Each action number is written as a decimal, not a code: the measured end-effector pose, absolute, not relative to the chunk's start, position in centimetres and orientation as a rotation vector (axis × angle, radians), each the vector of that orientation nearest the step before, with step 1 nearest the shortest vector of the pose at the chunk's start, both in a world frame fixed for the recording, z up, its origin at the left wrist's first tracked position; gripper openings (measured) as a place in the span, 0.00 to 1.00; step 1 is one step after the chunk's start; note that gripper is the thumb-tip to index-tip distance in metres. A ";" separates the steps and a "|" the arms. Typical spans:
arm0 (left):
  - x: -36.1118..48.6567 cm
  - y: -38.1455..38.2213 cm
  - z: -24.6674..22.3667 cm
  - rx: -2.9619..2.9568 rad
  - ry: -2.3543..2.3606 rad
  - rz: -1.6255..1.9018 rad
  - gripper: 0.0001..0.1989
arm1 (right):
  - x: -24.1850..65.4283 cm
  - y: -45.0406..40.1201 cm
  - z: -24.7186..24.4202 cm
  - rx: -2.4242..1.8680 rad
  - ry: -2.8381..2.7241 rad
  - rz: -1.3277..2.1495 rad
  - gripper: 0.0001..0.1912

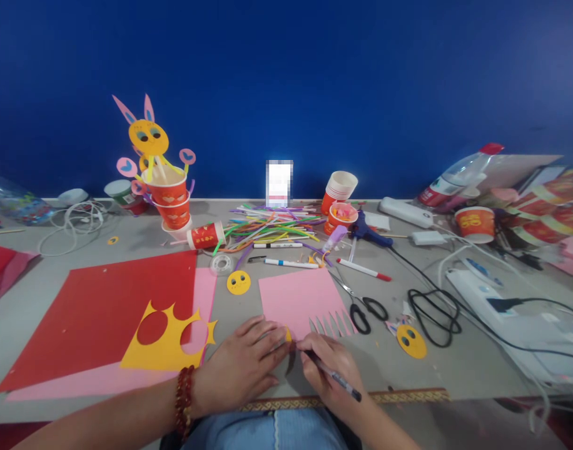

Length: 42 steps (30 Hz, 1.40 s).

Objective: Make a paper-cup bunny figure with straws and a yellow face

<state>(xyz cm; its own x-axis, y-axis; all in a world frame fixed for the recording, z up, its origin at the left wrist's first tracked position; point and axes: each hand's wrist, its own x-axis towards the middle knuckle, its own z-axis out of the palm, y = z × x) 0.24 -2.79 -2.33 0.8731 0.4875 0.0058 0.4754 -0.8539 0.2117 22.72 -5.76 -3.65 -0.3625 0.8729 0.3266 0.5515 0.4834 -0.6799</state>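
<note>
My left hand (pixel 246 356) lies flat with its fingers stretched to the right, over the near edge of a pink paper sheet (pixel 298 294). A small yellow paper piece (pixel 288 334) peeks out by its fingertips; the rest is hidden. My right hand (pixel 333 362) is closed around a dark pen (pixel 337 378), its tip down beside the left fingertips. Narrow pointed cuts line the sheet's lower right edge. Scissors (pixel 360 315) with black handles lie just right of it. Above left of the sheet is a yellow paper face (pixel 238 282).
Red paper (pixel 127 300) and yellow paper with round cutouts (pixel 167 350) lie left. Pipe cleaners (pixel 277 226), markers (pixel 291 263) and tape (pixel 221 264) spread behind. A rabbit-topped cup stack (pixel 174 200) stands back left. A glue gun (pixel 368 231), cables (pixel 431 312) and a second face (pixel 411 340) are right.
</note>
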 end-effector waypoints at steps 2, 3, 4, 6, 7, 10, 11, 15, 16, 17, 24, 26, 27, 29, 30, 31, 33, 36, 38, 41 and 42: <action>0.2 -2.8 -2.3 2.847 0.743 0.097 0.28 | 22.6 -6.0 -3.6 -1.184 -2.062 0.594 0.09; 0.2 -2.9 -2.3 2.850 0.743 0.099 0.29 | 22.6 -6.2 -3.5 -1.193 -2.063 0.583 0.09; 0.2 -2.9 -2.4 2.851 0.747 0.101 0.29 | 22.5 -6.3 -3.5 -1.202 -2.066 0.577 0.09; 0.2 -2.9 -2.4 2.853 0.742 0.104 0.28 | 22.5 -6.6 -3.5 -1.216 -2.061 0.580 0.09; 0.2 -2.9 -2.5 2.854 0.741 0.104 0.28 | 22.5 -6.7 -3.5 -1.223 -2.054 0.592 0.09; 0.2 -2.9 -2.5 2.857 0.742 0.106 0.28 | 22.6 -7.0 -3.6 -1.247 -1.976 0.670 0.08; 0.2 -2.8 -2.4 2.857 0.741 0.105 0.28 | 22.7 -7.0 -3.7 -1.262 -1.912 0.698 0.08; 0.3 -2.6 -2.0 2.875 0.719 0.103 0.25 | 23.1 -6.9 -3.8 -1.357 -1.599 0.786 0.08; 0.3 -2.5 -1.8 2.881 0.715 0.105 0.25 | 23.1 -6.8 -3.7 -1.373 -1.584 0.786 0.09; 0.4 -2.4 -1.7 2.888 0.715 0.114 0.24 | 23.1 -6.7 -3.7 -1.379 -1.609 0.769 0.10; 1.0 -1.6 -1.1 2.929 0.652 0.157 0.19 | 22.5 -7.1 -4.3 -1.268 -1.921 0.474 0.10; 1.2 -1.2 -0.8 2.898 0.641 0.171 0.16 | 22.5 -7.3 -4.5 -1.264 -1.941 0.419 0.10; 1.3 -0.9 -0.6 2.877 0.635 0.177 0.15 | 22.4 -7.3 -4.5 -1.262 -1.949 0.399 0.10; 1.5 -0.3 -0.2 2.841 0.615 0.172 0.12 | 22.4 -7.4 -4.3 -1.253 -1.967 0.357 0.10; 1.6 0.1 0.0 2.830 0.596 0.162 0.10 | 22.3 -7.4 -4.1 -1.249 -1.980 0.341 0.10; 1.7 0.6 0.2 2.826 0.569 0.149 0.08 | 22.2 -7.4 -4.0 -1.248 -1.993 0.329 0.10; 2.0 1.5 0.5 2.836 0.497 0.124 0.06 | 22.1 -7.4 -4.0 -1.246 -2.021 0.308 0.11; 2.3 3.1 0.6 2.843 0.378 0.107 0.06 | 22.0 -7.5 -4.5 -1.260 -2.037 0.288 0.11; 2.4 4.1 0.5 2.825 0.318 0.106 0.07 | 22.2 -7.7 -5.0 -1.259 -2.036 0.280 0.11; 2.4 5.4 0.3 2.780 0.274 0.100 0.11 | 22.7 -8.0 -5.3 -1.226 -2.016 0.305 0.14; 2.4 5.7 0.2 2.763 0.266 0.099 0.12 | 22.8 -8.2 -5.3 -1.228 -1.987 0.322 0.14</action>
